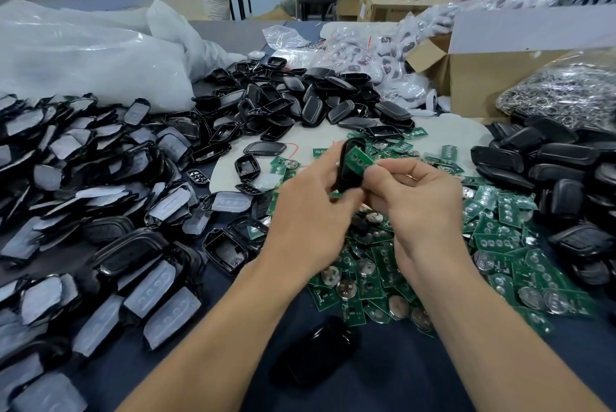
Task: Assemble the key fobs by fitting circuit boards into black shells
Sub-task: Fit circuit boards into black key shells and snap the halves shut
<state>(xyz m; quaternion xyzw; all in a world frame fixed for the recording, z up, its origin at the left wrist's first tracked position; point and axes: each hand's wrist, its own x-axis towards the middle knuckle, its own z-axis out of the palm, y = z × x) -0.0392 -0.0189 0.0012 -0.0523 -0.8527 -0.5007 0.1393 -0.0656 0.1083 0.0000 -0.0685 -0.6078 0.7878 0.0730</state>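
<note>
The green circuit board [358, 158] leans tilted against the right-hand face of a black shell [346, 178], both held up above the heap of loose boards [500, 238] at mid-table; the shell's long axis stands nearly on end, leaning away from the person. The left hand [310, 205] grips the shell from its left, while the right hand [416, 198] pinches the board's lower edge, so seating it probably means pressing leftward, flat into the shell
</note>
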